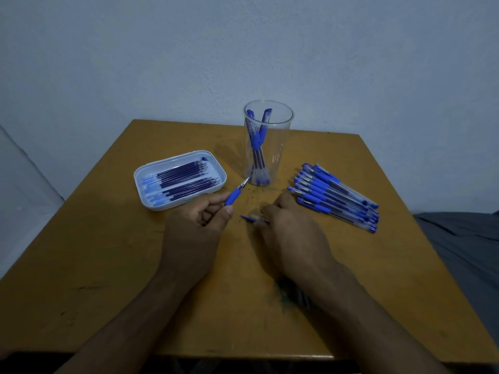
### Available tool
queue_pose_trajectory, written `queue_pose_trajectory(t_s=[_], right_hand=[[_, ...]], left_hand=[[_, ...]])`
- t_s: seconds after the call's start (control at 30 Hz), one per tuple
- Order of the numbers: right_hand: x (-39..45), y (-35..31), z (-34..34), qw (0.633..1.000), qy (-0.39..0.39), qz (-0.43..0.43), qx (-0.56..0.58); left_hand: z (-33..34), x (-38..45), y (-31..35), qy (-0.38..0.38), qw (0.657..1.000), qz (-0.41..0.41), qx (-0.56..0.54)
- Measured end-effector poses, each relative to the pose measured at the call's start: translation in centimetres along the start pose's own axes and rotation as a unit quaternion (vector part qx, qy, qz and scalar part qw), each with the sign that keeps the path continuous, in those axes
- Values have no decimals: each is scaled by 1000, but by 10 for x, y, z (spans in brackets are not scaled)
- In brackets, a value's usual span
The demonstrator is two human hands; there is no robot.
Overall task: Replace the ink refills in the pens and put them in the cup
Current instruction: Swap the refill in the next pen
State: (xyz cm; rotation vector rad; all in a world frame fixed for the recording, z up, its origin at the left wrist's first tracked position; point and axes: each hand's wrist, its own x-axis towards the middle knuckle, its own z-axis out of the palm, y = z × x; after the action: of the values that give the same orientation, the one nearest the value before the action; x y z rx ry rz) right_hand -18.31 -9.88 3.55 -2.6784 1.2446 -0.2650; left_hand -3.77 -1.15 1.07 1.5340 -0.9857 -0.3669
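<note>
Both forearms reach to mid-frame, where my left hand [194, 225] pinches the grip section [234, 195], tip toward the cup [268, 143]. My right hand [290, 230] curls over the barrel [253, 218] on the surface [108, 265]. Misaligned, they could cross-thread; a slip might roll it into the pens [334, 195] at right, or I might nudge the refill tray [179, 179] at left.
</note>
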Motion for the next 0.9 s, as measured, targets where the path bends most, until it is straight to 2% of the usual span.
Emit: queue_pose_trajectory(t_s=[0.13, 0.27, 0.33, 0.43, 0.5, 0.63, 0.73, 0.9], right_hand=[[2, -2, 0, 1000, 14, -5, 23], [2, 6, -5, 975, 69, 13, 213], [0, 11, -8, 936, 80, 46, 341], [-2, 15, -16, 856, 103, 72, 501], [-3, 15, -19, 821, 126, 73, 552], [-5, 15, -24, 777, 167, 76, 602], [-5, 17, -25, 767, 168, 63, 616], [-6, 19, -27, 782, 137, 47, 607]], left_hand=[[-1, 0, -1, -6, 1000, 1, 1], [-2, -1, -1, -20, 1000, 7, -11], [-2, -1, -1, -33, 999, 14, -22], [-1, -3, -1, -54, 998, 22, -37], [0, -4, -2, -64, 997, 25, -33], [0, -4, -2, -79, 996, 44, -7], [1, -4, -3, -83, 995, 55, 3], [1, -3, -4, -89, 994, 67, 18]])
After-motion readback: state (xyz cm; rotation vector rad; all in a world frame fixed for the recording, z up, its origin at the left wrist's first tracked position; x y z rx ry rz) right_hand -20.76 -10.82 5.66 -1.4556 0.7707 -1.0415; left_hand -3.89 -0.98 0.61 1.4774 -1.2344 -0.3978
